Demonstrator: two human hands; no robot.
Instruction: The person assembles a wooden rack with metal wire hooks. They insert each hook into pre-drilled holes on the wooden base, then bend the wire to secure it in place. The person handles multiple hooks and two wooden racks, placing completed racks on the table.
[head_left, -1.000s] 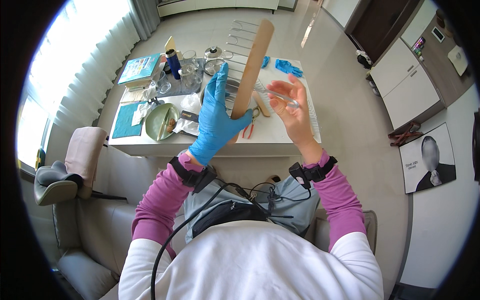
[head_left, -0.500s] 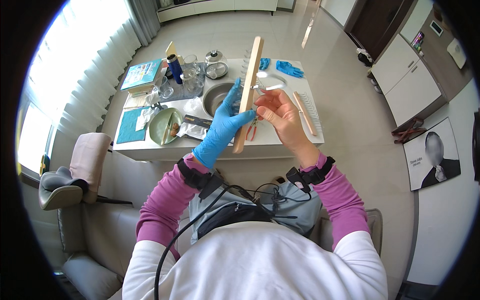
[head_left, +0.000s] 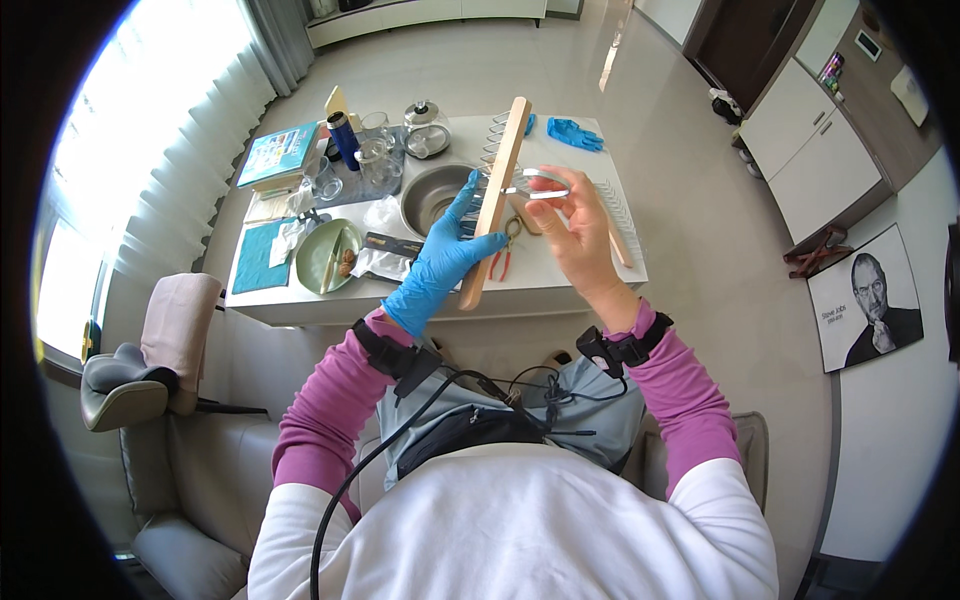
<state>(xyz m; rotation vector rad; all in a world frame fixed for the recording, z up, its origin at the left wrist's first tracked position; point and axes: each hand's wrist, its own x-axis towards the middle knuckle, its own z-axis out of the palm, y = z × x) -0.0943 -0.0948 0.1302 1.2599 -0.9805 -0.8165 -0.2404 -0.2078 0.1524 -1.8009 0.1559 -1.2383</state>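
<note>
My left hand [head_left: 440, 255], in a blue glove, is closed round a wooden bar [head_left: 490, 225] held upright at a slant above the table. A row of bent metal wire prongs [head_left: 493, 140] sticks out of the bar's far left side. My right hand [head_left: 575, 225], bare, is closed on a small tool with white loop handles [head_left: 548, 193], like those of scissors. The tool's metal end reaches the right face of the bar; its tip is too small to make out. Below, red-handled pliers [head_left: 505, 250] lie on the table.
The white table [head_left: 390, 300] carries a steel bowl [head_left: 412, 205], a green plate [head_left: 318, 235], glassware [head_left: 377, 165], a blue flask [head_left: 343, 140], books [head_left: 280, 150] and blue gloves [head_left: 575, 134]. Another pronged wooden bar [head_left: 620, 243] lies at the right edge. A black cable [head_left: 345, 490] crosses my lap.
The wooden bar has dropped slightly towards me. My right hand has moved a little right, away from the bar, and its white loop handles now show within the fingers.
</note>
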